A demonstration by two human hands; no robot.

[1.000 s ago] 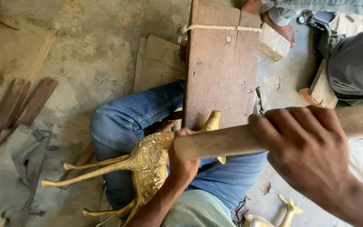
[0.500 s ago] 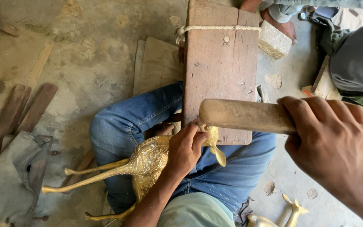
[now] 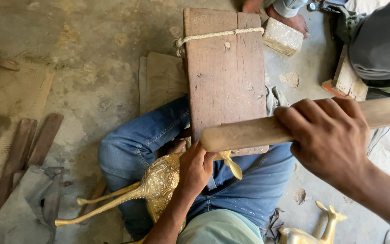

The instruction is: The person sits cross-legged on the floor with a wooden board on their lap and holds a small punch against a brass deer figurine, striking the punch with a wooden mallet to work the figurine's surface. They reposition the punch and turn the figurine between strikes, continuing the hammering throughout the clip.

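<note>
My left hand (image 3: 196,168) grips a golden brass animal figure (image 3: 156,183) with an engraved body and long thin legs that stick out to the left. It rests on my lap, over my blue jeans (image 3: 141,144). My right hand (image 3: 328,135) holds a thick wooden club (image 3: 244,134) by its shaft, the blunt end hovering just above the figure and my left hand. A reddish wooden board (image 3: 224,74), bound with a rope near its far end, lies in front of my knees.
Another golden deer figure (image 3: 312,228) lies on the floor at the lower right. A stone block (image 3: 282,36) sits beside another person's foot (image 3: 290,18) at the top. A seated person in grey (image 3: 380,40) is at the right. Wooden slats (image 3: 28,149) and a cloth (image 3: 28,208) lie at the left.
The club has swung from low across the figure up and to the right, then come down a little toward it again. My left hand stays on the figure, which has shifted slightly.
</note>
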